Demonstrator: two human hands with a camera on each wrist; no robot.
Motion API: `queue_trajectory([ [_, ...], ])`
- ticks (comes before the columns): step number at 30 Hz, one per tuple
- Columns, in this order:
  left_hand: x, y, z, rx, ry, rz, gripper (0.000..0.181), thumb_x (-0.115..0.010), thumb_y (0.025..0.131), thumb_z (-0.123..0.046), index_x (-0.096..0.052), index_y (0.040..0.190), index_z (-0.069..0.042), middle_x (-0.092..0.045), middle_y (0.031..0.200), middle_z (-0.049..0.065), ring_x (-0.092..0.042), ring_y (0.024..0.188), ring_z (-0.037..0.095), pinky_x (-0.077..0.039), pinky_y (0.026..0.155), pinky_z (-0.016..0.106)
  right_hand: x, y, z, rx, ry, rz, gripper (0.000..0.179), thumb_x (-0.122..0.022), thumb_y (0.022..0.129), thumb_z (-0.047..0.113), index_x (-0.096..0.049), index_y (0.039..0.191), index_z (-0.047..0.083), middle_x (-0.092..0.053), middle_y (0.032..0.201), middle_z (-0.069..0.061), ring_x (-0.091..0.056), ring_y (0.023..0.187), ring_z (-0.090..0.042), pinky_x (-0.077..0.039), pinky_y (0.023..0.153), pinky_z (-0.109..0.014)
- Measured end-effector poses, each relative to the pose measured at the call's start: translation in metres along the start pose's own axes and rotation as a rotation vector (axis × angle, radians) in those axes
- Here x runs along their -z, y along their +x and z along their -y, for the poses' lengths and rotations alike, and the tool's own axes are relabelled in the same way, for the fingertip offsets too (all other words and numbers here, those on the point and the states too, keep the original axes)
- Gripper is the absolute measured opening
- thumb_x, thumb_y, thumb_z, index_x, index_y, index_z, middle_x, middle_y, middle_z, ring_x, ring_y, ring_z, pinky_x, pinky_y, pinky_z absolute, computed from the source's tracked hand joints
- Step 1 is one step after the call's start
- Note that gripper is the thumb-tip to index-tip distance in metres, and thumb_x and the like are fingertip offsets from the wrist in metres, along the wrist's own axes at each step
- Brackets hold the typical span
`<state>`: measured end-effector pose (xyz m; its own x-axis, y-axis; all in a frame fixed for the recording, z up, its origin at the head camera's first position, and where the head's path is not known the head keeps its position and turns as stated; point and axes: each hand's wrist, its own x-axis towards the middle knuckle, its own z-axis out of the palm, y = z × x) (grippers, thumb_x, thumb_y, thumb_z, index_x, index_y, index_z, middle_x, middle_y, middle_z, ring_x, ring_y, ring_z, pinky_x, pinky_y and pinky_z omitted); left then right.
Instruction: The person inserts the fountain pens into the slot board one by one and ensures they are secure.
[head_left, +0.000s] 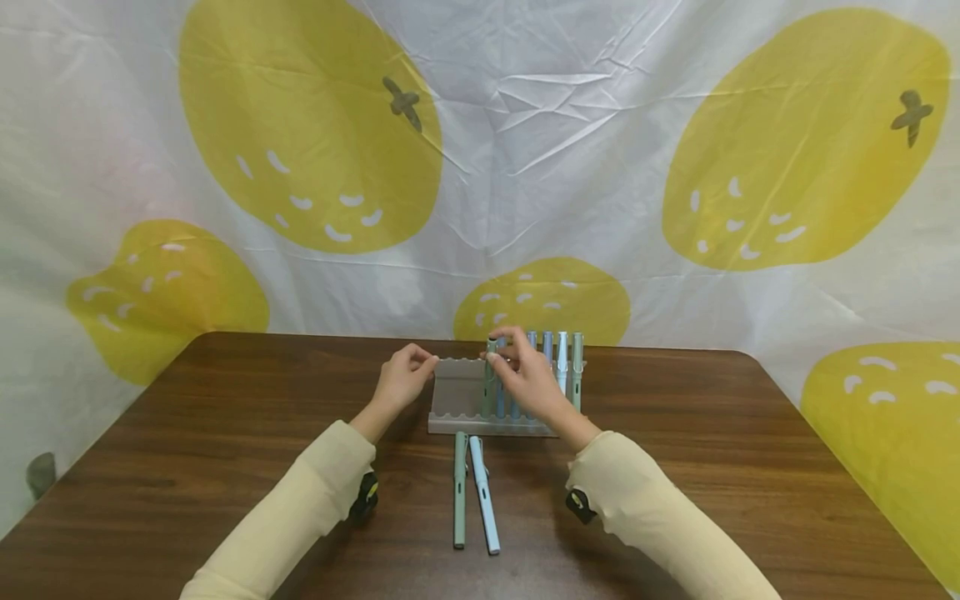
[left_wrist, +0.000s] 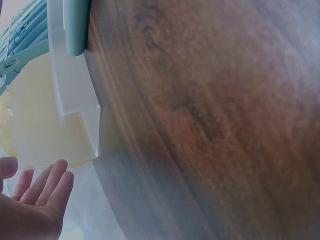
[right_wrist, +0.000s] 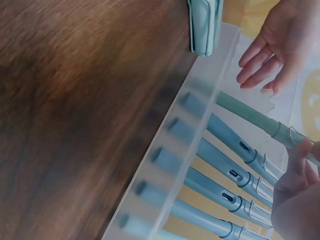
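A clear pen rack with notched edges stands on the table. My right hand pinches the upper end of a green pen, which stands in the rack at the left of the row; its lower end sits in the rack's front ledge in the right wrist view. At the rack's upper left corner, my left hand pinches the edge between thumb and index finger, the other fingers extended. Blue pens, a pale blue pen and another green pen fill slots to the right, partly hidden by my right hand.
In front of the rack, a green pen and a light blue pen lie side by side on the brown wooden table. Behind the table hangs a white cloth printed with yellow fruit.
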<state>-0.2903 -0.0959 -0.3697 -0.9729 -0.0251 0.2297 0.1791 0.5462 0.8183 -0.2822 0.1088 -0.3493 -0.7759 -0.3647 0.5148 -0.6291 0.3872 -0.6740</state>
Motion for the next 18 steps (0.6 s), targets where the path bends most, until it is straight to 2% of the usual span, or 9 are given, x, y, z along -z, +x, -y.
queue_trajectory([
  [4,0.0,0.0,0.0,-0.003,-0.001,0.0,0.021,-0.055,0.088,-0.022,-0.058,0.09,-0.001,-0.065,0.083,0.013,-0.063,0.079,0.023,-0.046,0.071,0.038,0.001,0.0,-0.002,-0.012,-0.034,-0.006,0.027,-0.051,0.09,0.013,-0.043,0.116,0.012,-0.062,0.099,-0.008,-0.046,0.046,-0.014,-0.039,0.042,-0.027],
  [10,-0.001,0.001,0.001,0.001,0.001,0.006,0.021,-0.055,0.088,-0.022,-0.058,0.091,-0.001,-0.065,0.083,0.013,-0.063,0.078,0.024,-0.045,0.072,0.038,0.001,-0.001,-0.008,0.138,-0.289,-0.031,0.045,-0.064,0.081,0.01,-0.045,0.122,0.008,-0.057,0.1,-0.007,-0.041,0.049,-0.006,-0.036,0.043,-0.024],
  [12,0.0,0.0,0.0,0.002,0.002,0.007,0.021,-0.055,0.088,-0.021,-0.057,0.091,-0.001,-0.065,0.083,0.013,-0.063,0.079,0.024,-0.046,0.072,0.038,0.001,-0.001,-0.01,0.163,-0.345,-0.04,0.048,-0.066,0.08,0.012,-0.046,0.123,0.009,-0.055,0.098,-0.005,-0.041,0.051,-0.005,-0.036,0.043,-0.023],
  [18,0.001,-0.001,-0.002,0.005,-0.008,0.007,0.021,-0.055,0.088,-0.021,-0.058,0.091,0.0,-0.065,0.085,0.015,-0.063,0.079,0.024,-0.045,0.073,0.038,0.003,-0.002,-0.013,0.15,-0.414,-0.045,0.052,-0.066,0.08,0.017,-0.045,0.126,0.013,-0.054,0.091,-0.002,-0.041,0.052,-0.005,-0.035,0.044,-0.023],
])
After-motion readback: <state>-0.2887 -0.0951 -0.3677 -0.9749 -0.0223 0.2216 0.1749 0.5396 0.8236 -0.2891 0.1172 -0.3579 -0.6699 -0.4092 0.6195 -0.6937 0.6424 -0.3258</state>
